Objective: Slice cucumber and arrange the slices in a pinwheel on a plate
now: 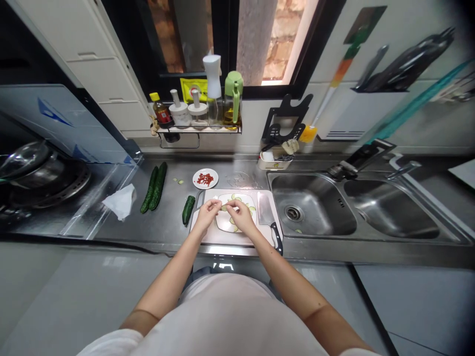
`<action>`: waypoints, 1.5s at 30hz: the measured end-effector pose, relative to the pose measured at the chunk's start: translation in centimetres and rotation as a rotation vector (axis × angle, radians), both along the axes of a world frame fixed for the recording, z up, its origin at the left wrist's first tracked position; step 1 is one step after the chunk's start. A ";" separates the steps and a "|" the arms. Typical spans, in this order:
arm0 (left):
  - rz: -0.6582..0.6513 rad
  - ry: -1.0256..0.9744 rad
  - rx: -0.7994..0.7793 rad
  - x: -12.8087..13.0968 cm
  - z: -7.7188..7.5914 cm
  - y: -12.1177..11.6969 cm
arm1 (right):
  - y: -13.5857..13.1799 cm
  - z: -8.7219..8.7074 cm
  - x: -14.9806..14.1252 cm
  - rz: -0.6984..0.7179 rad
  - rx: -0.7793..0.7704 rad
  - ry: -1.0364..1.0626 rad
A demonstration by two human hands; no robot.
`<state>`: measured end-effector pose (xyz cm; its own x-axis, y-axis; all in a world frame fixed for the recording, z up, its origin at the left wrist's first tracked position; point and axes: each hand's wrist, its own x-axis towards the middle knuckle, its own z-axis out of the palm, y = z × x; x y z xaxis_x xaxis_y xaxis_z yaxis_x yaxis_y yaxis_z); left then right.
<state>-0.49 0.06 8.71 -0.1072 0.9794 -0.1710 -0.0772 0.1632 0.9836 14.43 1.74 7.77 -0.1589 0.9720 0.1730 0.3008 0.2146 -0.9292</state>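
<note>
My left hand [208, 212] and my right hand [239, 214] meet over a white plate [222, 226], fingertips pinched close together. Between them is a thin green cucumber slice [223, 208], and both hands seem to grip it. More pale cucumber slices [252, 209] lie around the plate, partly covered by my hands. Under the plate is a pinkish cutting board [208, 238]. A kitchen knife [275, 232] with a black handle rests on the board's right side, its wide blade flat. Left of the board lies a cut piece of cucumber [188, 210].
Two whole cucumbers [154, 188] and a crumpled white tissue [120, 200] lie on the steel counter to the left. A small dish [198, 181] of chopped red pepper stands behind the board. The double sink [315, 207] is at right, the stove pot [33, 168] far left. Seasoning bottles [214, 101] stand on a rack.
</note>
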 end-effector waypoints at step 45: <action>-0.096 0.047 0.258 1.6 0.9 0.5 | -0.2 1.4 2.1 0.112 -0.148 0.219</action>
<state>1.12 0.58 9.62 -0.0135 0.9960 0.0885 -0.0267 -0.0889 0.9957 16.48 1.52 9.13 -0.2409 0.9678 0.0725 0.0716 0.0923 -0.9932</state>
